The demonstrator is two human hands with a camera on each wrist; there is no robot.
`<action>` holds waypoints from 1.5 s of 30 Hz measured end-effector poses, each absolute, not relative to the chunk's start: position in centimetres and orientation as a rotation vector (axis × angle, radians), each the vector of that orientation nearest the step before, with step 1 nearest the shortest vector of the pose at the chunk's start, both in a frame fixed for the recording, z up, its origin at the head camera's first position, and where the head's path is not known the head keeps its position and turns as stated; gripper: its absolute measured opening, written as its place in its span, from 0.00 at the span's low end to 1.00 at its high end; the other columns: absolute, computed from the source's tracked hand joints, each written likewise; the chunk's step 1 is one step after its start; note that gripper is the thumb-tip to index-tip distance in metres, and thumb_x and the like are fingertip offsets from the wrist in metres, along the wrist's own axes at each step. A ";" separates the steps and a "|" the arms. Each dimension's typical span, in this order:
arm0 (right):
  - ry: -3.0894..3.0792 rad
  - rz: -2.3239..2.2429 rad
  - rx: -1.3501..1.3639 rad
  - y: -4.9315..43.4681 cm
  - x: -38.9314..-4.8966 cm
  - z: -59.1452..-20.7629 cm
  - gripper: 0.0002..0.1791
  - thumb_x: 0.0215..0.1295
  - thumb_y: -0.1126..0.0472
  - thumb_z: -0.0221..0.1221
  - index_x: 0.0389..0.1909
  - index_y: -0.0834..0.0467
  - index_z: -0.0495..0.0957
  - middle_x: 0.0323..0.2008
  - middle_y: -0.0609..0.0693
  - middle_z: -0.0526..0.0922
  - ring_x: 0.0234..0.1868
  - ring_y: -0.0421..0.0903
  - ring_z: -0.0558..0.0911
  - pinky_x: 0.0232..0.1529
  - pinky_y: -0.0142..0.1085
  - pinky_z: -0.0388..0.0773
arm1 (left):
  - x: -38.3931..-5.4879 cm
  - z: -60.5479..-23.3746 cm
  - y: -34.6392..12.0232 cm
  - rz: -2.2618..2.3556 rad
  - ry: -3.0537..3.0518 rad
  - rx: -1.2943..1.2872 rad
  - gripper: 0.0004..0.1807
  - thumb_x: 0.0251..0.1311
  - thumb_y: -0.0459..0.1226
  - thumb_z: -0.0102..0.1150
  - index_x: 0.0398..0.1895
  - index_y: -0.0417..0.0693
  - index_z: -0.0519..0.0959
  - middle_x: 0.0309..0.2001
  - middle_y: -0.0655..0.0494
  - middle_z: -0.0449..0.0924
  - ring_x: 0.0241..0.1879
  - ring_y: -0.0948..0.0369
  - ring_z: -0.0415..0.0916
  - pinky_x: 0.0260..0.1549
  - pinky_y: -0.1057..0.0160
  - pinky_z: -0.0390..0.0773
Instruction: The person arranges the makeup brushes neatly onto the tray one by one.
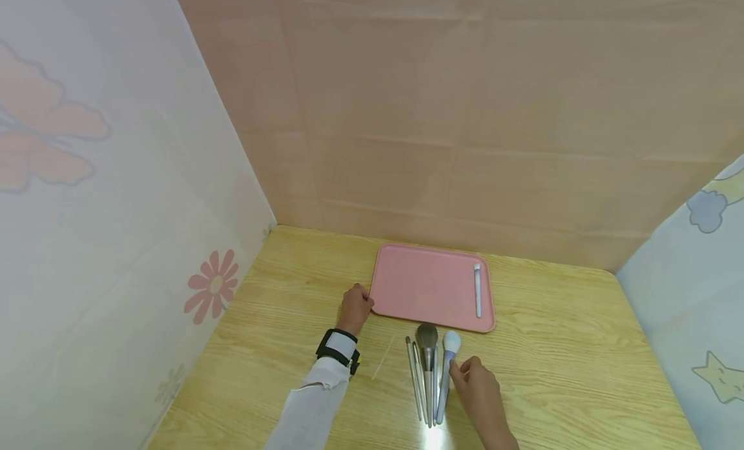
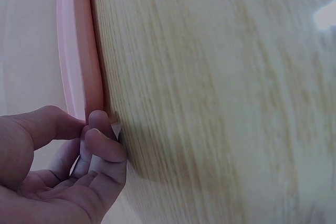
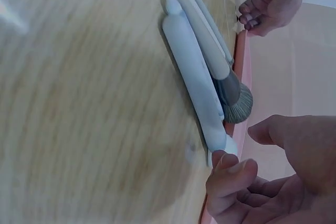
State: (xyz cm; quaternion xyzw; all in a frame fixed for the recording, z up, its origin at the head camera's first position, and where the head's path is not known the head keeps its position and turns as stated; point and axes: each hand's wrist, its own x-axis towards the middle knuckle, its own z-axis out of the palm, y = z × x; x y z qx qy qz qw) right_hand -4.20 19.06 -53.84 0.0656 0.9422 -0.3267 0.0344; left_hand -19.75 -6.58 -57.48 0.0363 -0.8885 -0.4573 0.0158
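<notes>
Left fingers (image 2: pixel 107 148) pinch a pink tray (image 1: pixel 421 285) containing one brush (image 1: pixel 478 292); right fingers (image 3: pixel 231 178) are apart

Left hand (image 1: pixel 354 308) at pink tray (image 1: pixel 424 285), 1 brush (image 1: pixel 478 292) inside; right hand (image 1: pixel 479 390) beside loose brushes (image 1: pixel 427 338)

We lose a corner of the pink tray (image 1: pixel 421 285) behind the left hand (image 1: pixel 354 306), and the left wrist view cuts off most of it. Between the hands lies a thin pale stick (image 1: pixel 383 357), too small for us to identify. Just left of the right hand (image 1: pixel 479 392), slim brushes partly disappear behind the large dark brush (image 1: pixel 427 337), so we cannot count them surely. In the right wrist view, the fingertips partly hide the head of the white brush (image 3: pixel 191 77); we cannot tell whether they touch. Behind the left hand, the frame crops the sleeve (image 1: pixel 308 411).
</notes>
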 end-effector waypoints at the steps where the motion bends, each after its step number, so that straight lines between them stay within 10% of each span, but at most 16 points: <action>1: 2.884 -1.014 0.206 19.0 -4.1 -53.9 0.18 0.73 0.53 0.54 0.35 0.67 0.72 0.23 0.52 0.82 0.20 0.41 0.77 0.19 0.31 0.71 | -19.8 -57.5 -6.6 -1.420 -2.762 0.113 0.04 0.57 0.25 0.59 0.26 0.37 0.76 0.28 0.49 0.74 0.24 0.60 0.69 0.22 0.65 0.69; 45: 2.879 -0.816 0.211 17.3 -3.4 -55.3 0.15 0.68 0.55 0.55 0.23 0.56 0.68 0.16 0.45 0.69 0.16 0.41 0.66 0.16 0.34 0.59 | -19.7 -56.9 -6.6 -1.430 -2.796 0.143 0.02 0.58 0.26 0.60 0.28 0.36 0.77 0.30 0.48 0.75 0.26 0.59 0.70 0.24 0.64 0.70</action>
